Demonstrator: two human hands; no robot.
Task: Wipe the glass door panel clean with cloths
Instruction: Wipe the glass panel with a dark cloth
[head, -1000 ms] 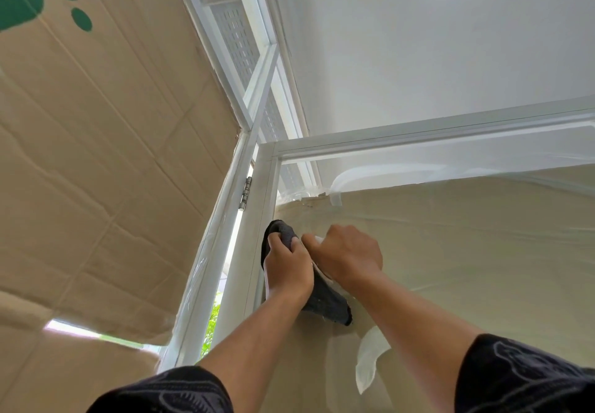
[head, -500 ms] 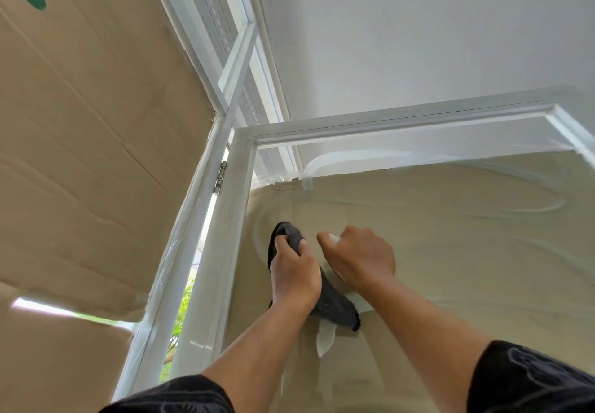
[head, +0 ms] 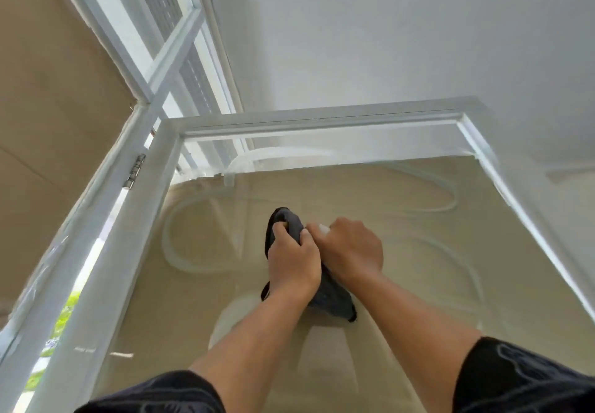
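The glass door panel [head: 418, 219] fills the lower middle of the view, set in a white frame [head: 309, 119] and backed by brown cardboard. Wet wipe streaks curve across it. My left hand [head: 294, 264] grips a dark grey cloth [head: 331, 300] and presses it against the glass near the panel's middle. Right beside it, my right hand [head: 351, 251] is curled round something white [head: 323, 228], of which only a small tip shows between the fingers. The two hands touch each other.
A hinge [head: 135, 171] joins the door to the white post on the left. Beyond it stands a cardboard-covered panel [head: 58, 123]. Greenery [head: 64, 316] shows through the gap at lower left. White ceiling [head: 386, 26] lies above.
Both hands have slid rightward across the glass, from beside the left frame toward the panel's middle, still holding the cloths. More of the door's right frame has come into view.
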